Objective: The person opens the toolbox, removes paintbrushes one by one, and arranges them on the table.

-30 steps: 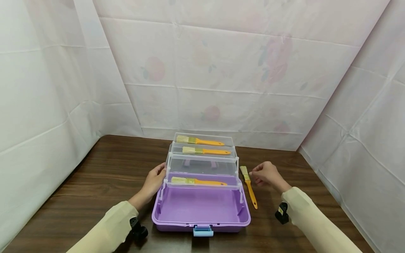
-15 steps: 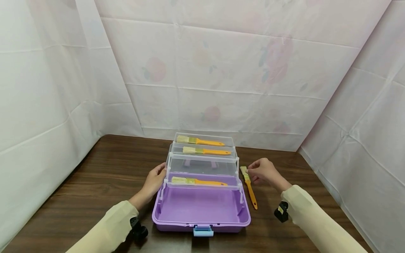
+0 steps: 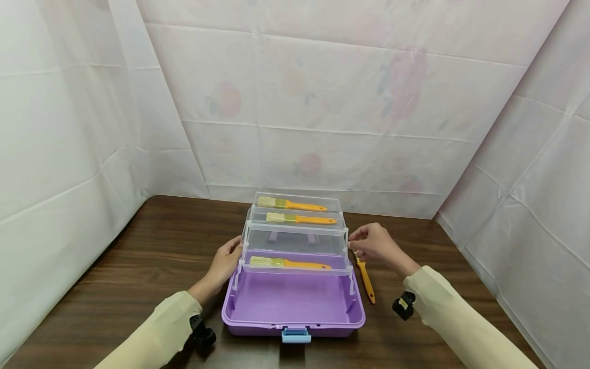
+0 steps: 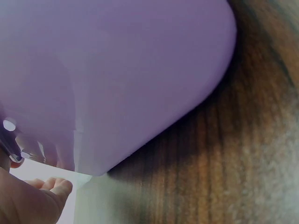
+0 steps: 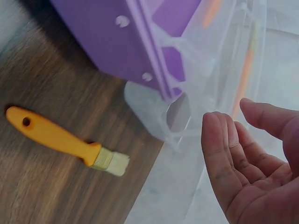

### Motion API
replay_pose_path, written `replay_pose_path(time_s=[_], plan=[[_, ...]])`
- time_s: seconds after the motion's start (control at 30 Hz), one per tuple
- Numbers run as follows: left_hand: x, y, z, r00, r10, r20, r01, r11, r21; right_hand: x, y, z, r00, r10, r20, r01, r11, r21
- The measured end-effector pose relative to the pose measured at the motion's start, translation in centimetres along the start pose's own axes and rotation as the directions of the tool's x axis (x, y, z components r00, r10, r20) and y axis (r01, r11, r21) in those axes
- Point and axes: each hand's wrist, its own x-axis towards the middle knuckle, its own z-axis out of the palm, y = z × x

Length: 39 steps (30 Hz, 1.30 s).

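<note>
An opened purple toolbox (image 3: 293, 302) has clear fold-out trays. Paintbrushes with orange handles lie in the trays: a rear paintbrush (image 3: 306, 206), a middle paintbrush (image 3: 313, 221) and a front paintbrush (image 3: 306, 265). My left hand (image 3: 224, 264) holds the box's rear left side; the wrist view shows its fingers curled near the back corner. Beside the right edge of the clear trays is my right hand (image 3: 375, 244), fingers slightly bent, thumb apart from them (image 5: 254, 158), nothing between. Below it a loose paintbrush (image 3: 366, 283) lies on the table, its bristles mostly hidden by the hand in the head view.
The box stands on a dark wooden table (image 3: 175, 246), its light blue latch (image 3: 296, 335) facing front. White patterned sheets (image 3: 299, 102) hang behind and at both sides. A small black camera (image 3: 403, 305) is worn on my right wrist, another black camera (image 3: 202, 333) on my left.
My right hand has moved left and slightly away from me, from beside the loose paintbrush to the trays' right edge. The left hand, box and paintbrushes have stayed put.
</note>
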Motion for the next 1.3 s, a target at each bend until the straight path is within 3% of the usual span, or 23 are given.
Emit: replay_pose_path(time_s=[0.3, 0.77, 1.3], plan=[[0.1, -0.1, 0.0, 1.000, -0.007, -0.003, 0.007, 1.000, 0.004, 0.2, -1.6, 1.3, 0.996, -0.083, 0.045, 0.083, 0.996, 0.012], [0.3, -0.2, 0.0, 1.000, -0.014, -0.003, 0.014, 1.000, 0.008, 0.5, -4.1, 4.0, 0.983, -0.142, 0.113, 0.142, 0.990, 0.008], [0.2, -0.1, 0.0, 1.000, -0.003, -0.007, 0.003, 1.000, 0.012, 1.1, -5.5, 7.2, 0.922, -0.330, 0.203, 0.361, 0.922, -0.141]])
